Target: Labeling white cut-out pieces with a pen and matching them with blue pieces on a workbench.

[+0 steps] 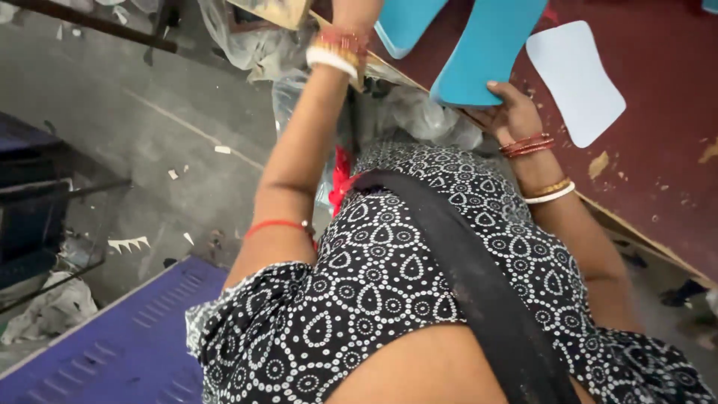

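Note:
My right hand [513,112] grips the lower edge of a blue foam sheet [490,49] that lies over the edge of the dark red table [658,127]. A second blue foam piece [404,22] lies beside it to the left. My left arm reaches up toward the table edge; only the wrist with its bangles and the heel of my left hand [354,13] show, and the fingers are cut off by the top of the picture. A pale sole-shaped cut-out [576,78] lies flat on the table to the right of my right hand.
Clear plastic bags [258,41] hang below the table edge. On the grey floor [149,127] lie paper scraps. A purple ribbed metal panel [127,348] is at the lower left, a dark blue rack [30,202] at the far left.

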